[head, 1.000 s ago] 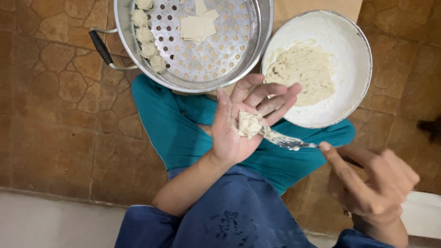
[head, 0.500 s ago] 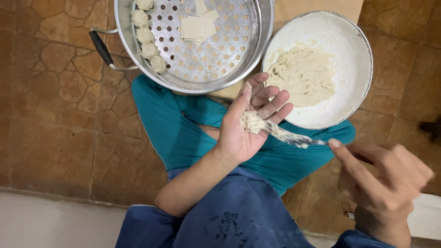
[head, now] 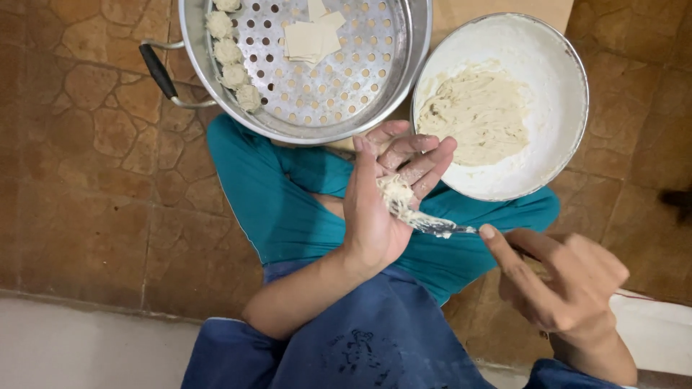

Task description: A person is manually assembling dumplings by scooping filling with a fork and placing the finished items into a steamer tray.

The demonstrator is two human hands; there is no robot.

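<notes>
My left hand (head: 382, 194) is cupped at the middle of the view, fingers curled around a small dumpling (head: 395, 193) with pale filling on it. A metal spoon (head: 440, 226) smeared with filling presses into the dumpling; my right hand (head: 559, 281) holds its handle from the lower right. Just beyond the fingers sits a white bowl (head: 569, 94) of pale filling paste (head: 476, 112). A perforated metal steamer tray (head: 346, 86) stands at the top centre, with several finished dumplings (head: 231, 54) along its left rim and a few square wrappers (head: 310, 36) inside.
I sit on a brown stone-patterned floor (head: 86, 158), legs in teal trousers (head: 288, 209) under the hands and a blue garment (head: 353, 338) below. The tray has a black handle (head: 158, 72) at left. A pale strip of floor (head: 86, 346) runs along the bottom left.
My left hand has curled tighter around the dumpling and turned more on edge. The spoon and my right hand have shifted slightly down and right, still pressing filling in.
</notes>
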